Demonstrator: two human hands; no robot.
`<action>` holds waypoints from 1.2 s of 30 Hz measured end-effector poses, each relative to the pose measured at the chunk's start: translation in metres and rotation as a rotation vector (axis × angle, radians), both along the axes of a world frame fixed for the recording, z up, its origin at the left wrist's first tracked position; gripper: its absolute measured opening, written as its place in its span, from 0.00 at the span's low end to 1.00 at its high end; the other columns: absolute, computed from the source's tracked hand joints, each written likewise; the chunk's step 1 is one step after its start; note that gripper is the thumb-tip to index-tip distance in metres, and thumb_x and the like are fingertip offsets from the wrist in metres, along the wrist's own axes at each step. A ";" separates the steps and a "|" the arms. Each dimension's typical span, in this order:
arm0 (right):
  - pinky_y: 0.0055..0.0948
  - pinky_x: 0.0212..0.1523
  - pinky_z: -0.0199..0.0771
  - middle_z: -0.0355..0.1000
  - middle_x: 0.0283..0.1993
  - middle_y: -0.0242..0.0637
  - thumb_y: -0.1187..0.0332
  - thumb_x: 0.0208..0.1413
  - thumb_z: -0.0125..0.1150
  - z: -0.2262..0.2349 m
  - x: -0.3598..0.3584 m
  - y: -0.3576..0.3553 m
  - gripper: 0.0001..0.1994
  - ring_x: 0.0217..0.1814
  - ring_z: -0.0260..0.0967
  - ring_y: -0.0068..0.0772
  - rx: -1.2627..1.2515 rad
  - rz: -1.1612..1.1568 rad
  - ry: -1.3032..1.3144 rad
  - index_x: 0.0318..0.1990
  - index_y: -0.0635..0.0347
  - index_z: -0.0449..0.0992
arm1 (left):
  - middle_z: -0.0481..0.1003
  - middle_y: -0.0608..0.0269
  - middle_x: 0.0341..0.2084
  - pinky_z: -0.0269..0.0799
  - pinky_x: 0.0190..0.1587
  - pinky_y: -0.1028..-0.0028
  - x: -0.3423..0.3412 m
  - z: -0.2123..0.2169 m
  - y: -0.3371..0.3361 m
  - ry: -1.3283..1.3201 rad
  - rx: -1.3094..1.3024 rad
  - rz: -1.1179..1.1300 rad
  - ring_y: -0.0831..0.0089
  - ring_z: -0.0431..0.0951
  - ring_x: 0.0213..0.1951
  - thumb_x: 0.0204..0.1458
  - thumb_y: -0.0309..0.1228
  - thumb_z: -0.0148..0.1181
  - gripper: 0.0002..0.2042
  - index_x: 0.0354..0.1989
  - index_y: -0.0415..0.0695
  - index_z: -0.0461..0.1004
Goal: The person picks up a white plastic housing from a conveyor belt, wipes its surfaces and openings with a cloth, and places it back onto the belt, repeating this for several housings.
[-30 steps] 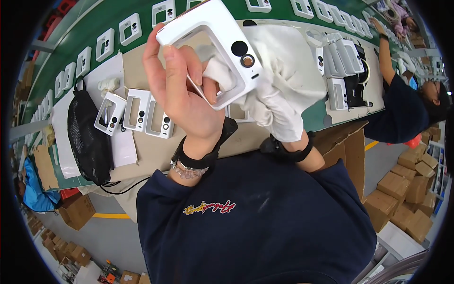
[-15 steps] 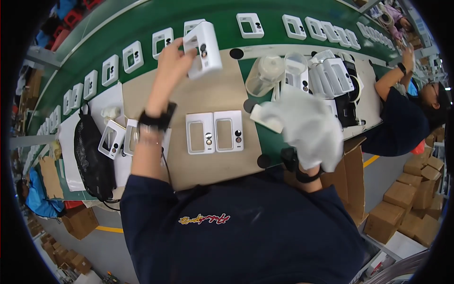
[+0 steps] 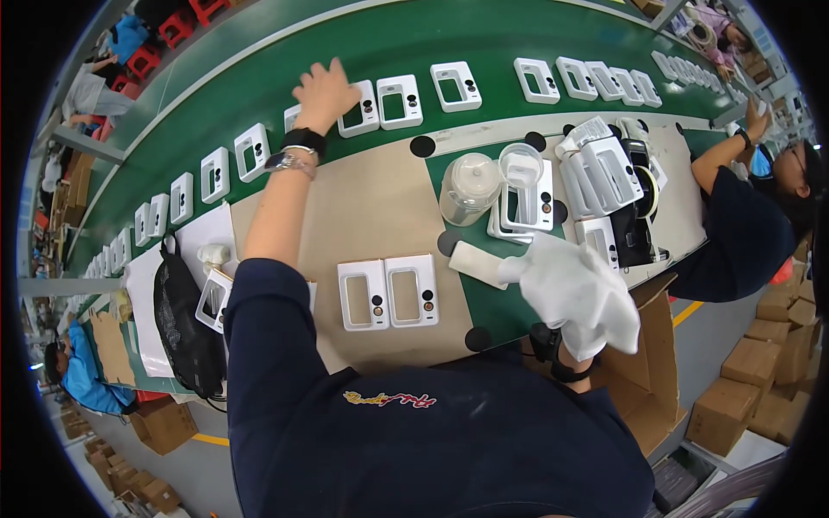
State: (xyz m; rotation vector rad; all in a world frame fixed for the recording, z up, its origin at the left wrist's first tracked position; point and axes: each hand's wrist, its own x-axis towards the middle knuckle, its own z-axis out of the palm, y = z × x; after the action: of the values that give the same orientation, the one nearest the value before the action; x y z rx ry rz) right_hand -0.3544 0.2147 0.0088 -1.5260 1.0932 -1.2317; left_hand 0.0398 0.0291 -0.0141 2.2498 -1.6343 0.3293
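My left hand (image 3: 326,93) reaches out over the green belt, fingers spread and holding nothing. It is just beside a white rectangular housing (image 3: 370,109) with a large opening; a second white housing (image 3: 409,122) stands to its right. My right hand is hidden under a white cloth (image 3: 566,289), which wraps it and hangs down in folds. At the cloth's left end sits a flat off-white block (image 3: 477,264); whether the hand grips it cannot be seen. Two more white housings, a left one (image 3: 380,326) and a right one (image 3: 428,269), lie side by side on the tan mat in front of me.
More housings line the green belt (image 3: 492,34). Right of the mat are a clear jar (image 3: 471,192), a clear cup (image 3: 521,164) and stacked white parts (image 3: 604,173). A black mesh bag (image 3: 181,319) lies left. An open carton (image 3: 652,371) stands low right; a person (image 3: 734,233) works beyond.
My left hand has let go of the white housing it held, which now stands on the belt among the others. The view has tilted, so the scene sits lower. My right hand remains in the cloth.
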 end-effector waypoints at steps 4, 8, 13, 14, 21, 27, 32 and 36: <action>0.26 0.40 0.64 0.68 0.38 0.43 0.62 0.43 0.53 0.026 0.028 0.003 0.20 0.40 0.66 0.36 0.019 -0.036 -0.219 0.40 0.69 0.69 | 0.71 0.46 0.22 0.67 0.33 0.62 0.034 -0.044 0.025 -0.538 -0.256 -0.093 0.50 0.72 0.30 0.41 0.32 0.48 0.19 0.44 0.45 0.61; 0.27 0.41 0.64 0.67 0.40 0.41 0.63 0.45 0.50 0.047 0.043 0.003 0.19 0.41 0.65 0.35 -0.011 0.082 -0.351 0.42 0.68 0.67 | 0.71 0.51 0.21 0.66 0.25 0.70 0.008 -0.003 0.056 0.285 -0.167 -0.281 0.60 0.72 0.23 0.41 0.27 0.46 0.16 0.43 0.45 0.60; 0.29 0.43 0.63 0.65 0.42 0.39 0.66 0.49 0.46 0.063 0.068 0.006 0.17 0.42 0.64 0.34 -0.045 0.235 -0.575 0.46 0.66 0.64 | 0.70 0.61 0.21 0.65 0.22 0.77 -0.066 0.077 0.151 1.111 -0.326 -0.367 0.76 0.72 0.22 0.43 0.25 0.50 0.20 0.46 0.46 0.54; 0.29 0.43 0.63 0.65 0.43 0.38 0.66 0.50 0.46 0.067 0.073 0.007 0.17 0.42 0.63 0.34 -0.046 0.267 -0.617 0.46 0.66 0.63 | 0.70 0.62 0.21 0.66 0.23 0.77 -0.081 0.088 0.170 1.322 -0.342 -0.445 0.77 0.72 0.24 0.42 0.23 0.50 0.23 0.48 0.45 0.51; 0.24 0.36 0.66 0.69 0.35 0.37 0.69 0.41 0.57 0.098 0.175 -0.008 0.16 0.35 0.66 0.27 -0.557 0.617 0.254 0.39 0.66 0.68 | 0.69 0.65 0.23 0.62 0.20 0.83 -0.105 0.106 0.250 0.850 -0.641 -0.617 0.80 0.70 0.21 0.41 0.17 0.46 0.28 0.52 0.40 0.45; 0.23 0.36 0.65 0.69 0.33 0.35 0.69 0.42 0.58 0.048 0.147 -0.015 0.13 0.36 0.65 0.23 -0.575 0.307 0.182 0.36 0.67 0.69 | 0.64 0.65 0.17 0.45 0.10 0.84 -0.096 0.115 0.285 1.608 -0.631 -0.443 0.86 0.52 0.08 0.40 0.15 0.39 0.26 0.52 0.40 0.50; 0.19 0.36 0.65 0.68 0.36 0.36 0.70 0.43 0.57 0.069 0.136 0.015 0.13 0.35 0.64 0.21 0.409 0.769 -0.558 0.37 0.68 0.69 | 0.59 0.68 0.10 0.44 0.09 0.83 -0.107 0.117 0.287 1.779 -0.625 -0.412 0.85 0.50 0.06 0.40 0.15 0.38 0.24 0.51 0.39 0.52; 0.22 0.37 0.64 0.66 0.40 0.35 0.67 0.49 0.50 0.084 0.172 0.030 0.18 0.36 0.63 0.24 -0.285 0.597 -0.052 0.47 0.65 0.62 | 0.55 0.70 0.07 0.44 0.09 0.82 -0.121 0.115 0.282 1.839 -0.710 -0.463 0.84 0.49 0.06 0.41 0.17 0.38 0.22 0.49 0.39 0.55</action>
State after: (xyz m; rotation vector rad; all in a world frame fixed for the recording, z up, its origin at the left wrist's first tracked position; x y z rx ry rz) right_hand -0.1822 0.2446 0.0926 -1.8435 0.3783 -1.0190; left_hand -0.0813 0.3116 0.1010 0.7462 -0.6306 -0.8828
